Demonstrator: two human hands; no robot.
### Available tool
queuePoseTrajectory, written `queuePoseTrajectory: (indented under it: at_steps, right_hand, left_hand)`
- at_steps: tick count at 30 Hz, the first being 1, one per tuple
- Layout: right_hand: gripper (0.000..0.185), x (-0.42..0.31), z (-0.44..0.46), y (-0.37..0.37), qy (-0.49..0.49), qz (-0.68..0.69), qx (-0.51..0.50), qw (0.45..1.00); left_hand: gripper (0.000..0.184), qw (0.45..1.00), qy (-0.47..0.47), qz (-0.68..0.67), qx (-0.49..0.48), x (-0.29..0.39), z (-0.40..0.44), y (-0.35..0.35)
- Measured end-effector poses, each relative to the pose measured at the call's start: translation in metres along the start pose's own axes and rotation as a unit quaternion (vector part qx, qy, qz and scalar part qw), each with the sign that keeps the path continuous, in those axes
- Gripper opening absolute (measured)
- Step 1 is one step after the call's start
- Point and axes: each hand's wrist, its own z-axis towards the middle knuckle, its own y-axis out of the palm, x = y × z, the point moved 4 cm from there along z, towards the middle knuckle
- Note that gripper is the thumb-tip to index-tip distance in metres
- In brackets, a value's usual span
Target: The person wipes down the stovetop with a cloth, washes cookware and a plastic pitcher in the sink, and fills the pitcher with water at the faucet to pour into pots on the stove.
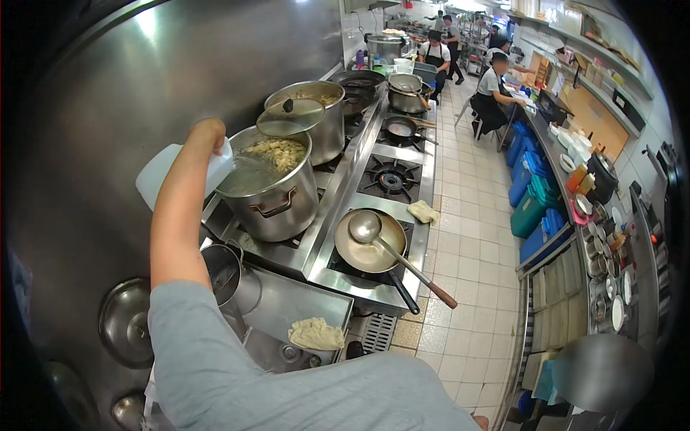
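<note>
My left hand (pixel 209 134) reaches up and grips a whitish plastic jug (pixel 162 172). The jug is tilted, its right end at the rim of the nearer steel stockpot (pixel 277 215). Inside that pot are cloudy liquid (pixel 250 178) and a heap of yellowish-brown food pieces (pixel 279 153). My forearm covers part of the jug, and whether liquid is flowing from it is hard to see. A lid with a dark knob (pixel 291 118) rests across the rims of this pot and the second stockpot (pixel 328 129) behind it. My right hand is not visible; a sliver of skin shows at the bottom edge.
A wok (pixel 350 251) holding a ladle (pixel 365 225) sits on the front burner, handles jutting over the aisle. Cloths lie on the stove edge (pixel 422 212) and counter (pixel 316 334). Below my arm stands a metal pot (pixel 223 269). Several people work farther back; bins (pixel 535 201) line the right.
</note>
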Motion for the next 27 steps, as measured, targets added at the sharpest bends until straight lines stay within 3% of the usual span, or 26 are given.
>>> queuePoseTrajectory:
  at_steps: [3,7,9,10,12,16,17,19,22,25,26,27]
  right_hand:
    - [0.053,0.01,-0.006,0.004,-0.008,0.008,0.002,1.0]
    - [0.048,0.02,-0.008,0.013,-0.026,0.013,-0.004,1.0]
    - [0.046,0.019,-0.008,0.02,-0.038,0.01,-0.008,0.999]
    - [0.044,0.018,-0.008,0.023,-0.044,0.008,-0.013,0.999]
    - [0.042,0.015,-0.007,0.028,-0.057,0.003,-0.019,0.998]
    - [0.037,0.009,-0.002,0.035,-0.089,-0.01,-0.037,0.995]
    - [0.035,0.008,0.001,0.035,-0.099,-0.015,-0.04,0.994]
    - [0.033,0.004,0.008,0.035,-0.123,-0.028,-0.051,0.991]
    - [0.029,-0.003,0.018,0.029,-0.169,-0.063,-0.072,0.981]
    - [0.025,-0.014,0.028,0.018,-0.23,-0.115,-0.091,0.962]
    - [0.024,-0.02,0.023,0.015,-0.249,-0.134,-0.096,0.954]
    - [0.023,-0.03,0.014,0.01,-0.262,-0.155,-0.097,0.948]
  left_hand:
    - [0.028,0.999,-0.028,-0.011,-0.046,0.006,-0.011,-0.012]
    - [0.026,0.999,-0.029,-0.043,-0.01,0.019,-0.046,-0.028]
    - [0.022,0.988,-0.044,-0.117,0.09,0.023,-0.075,-0.039]
    - [0.022,0.988,-0.043,-0.118,0.092,0.026,-0.081,-0.036]
    - [0.018,0.976,-0.041,-0.066,0.204,0.031,-0.093,-0.038]
    - [0.027,0.956,-0.055,-0.025,0.289,0.027,-0.1,-0.021]
    - [0.026,0.947,-0.061,-0.093,0.302,0.019,-0.104,-0.017]
    - [0.027,0.934,-0.073,-0.162,0.309,0.0,-0.119,0.0]
    - [0.025,0.825,-0.104,-0.279,0.48,-0.047,-0.16,0.046]
    - [0.036,0.81,-0.147,-0.285,0.492,-0.11,-0.192,0.124]
    - [0.038,0.775,-0.209,-0.319,0.504,-0.127,-0.227,0.153]
    - [0.043,0.805,-0.204,-0.39,0.399,-0.137,-0.281,0.17]
